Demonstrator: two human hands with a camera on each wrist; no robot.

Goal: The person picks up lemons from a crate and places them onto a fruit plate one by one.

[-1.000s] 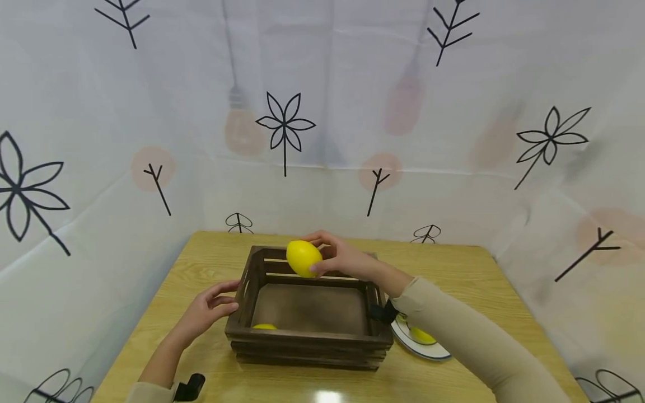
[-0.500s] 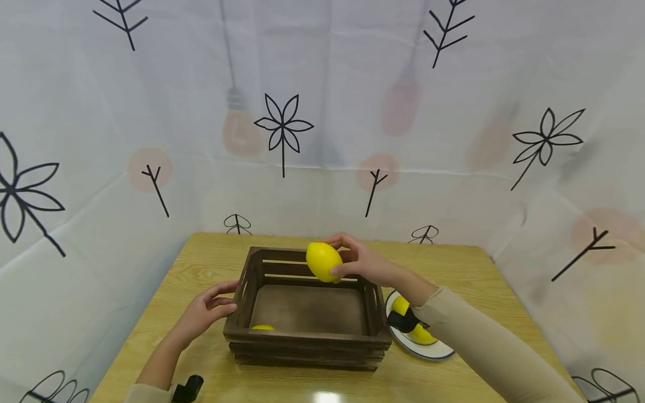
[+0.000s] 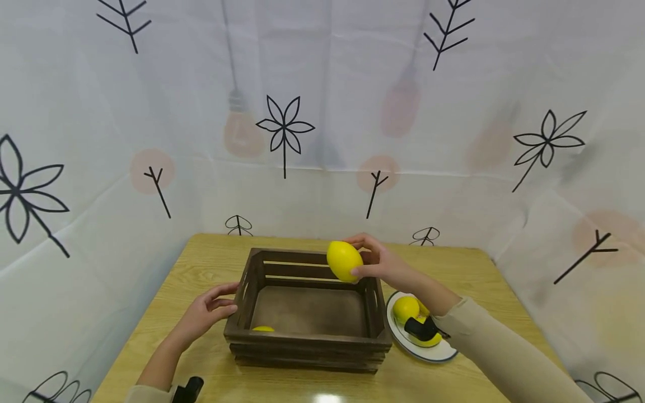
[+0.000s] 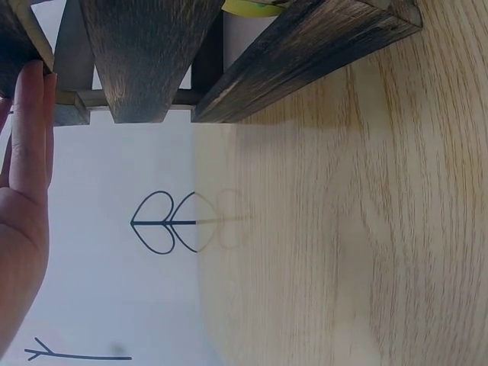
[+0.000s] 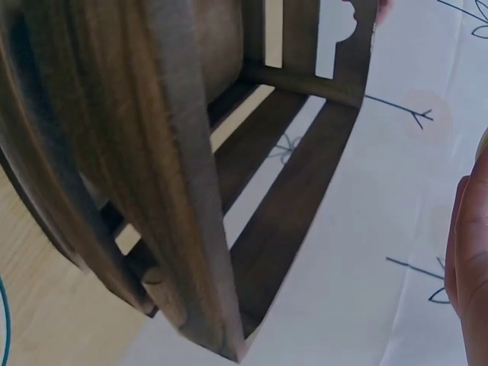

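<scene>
My right hand [image 3: 385, 266] holds a yellow lemon [image 3: 344, 261] between thumb and fingers, above the back right part of a dark wooden crate [image 3: 307, 350]. Only the edge of that hand [image 5: 474, 252] shows in the right wrist view, apart from the crate wall [image 5: 171, 191]. With its fingers fairly straight, my left hand [image 3: 201, 314] rests against the crate's left end. In the left wrist view those fingers [image 4: 29, 130] touch the slatted wood. Inside the crate, a second lemon [image 3: 263, 329] lies at the front left, mostly hidden by the front wall.
Right of the crate stands a white plate [image 3: 439, 356] with a dark rim. Several yellow fruits lie on it, including a lemon [image 3: 405, 309]; the black wrist strap [image 3: 422, 329] partly covers them. The wooden table [image 3: 201, 263] meets a patterned cloth [image 3: 322, 196] behind.
My right hand has moved right with the lemon, from over the crate's middle to near its back right corner. More of the plate now shows. The left hand has stayed at the crate.
</scene>
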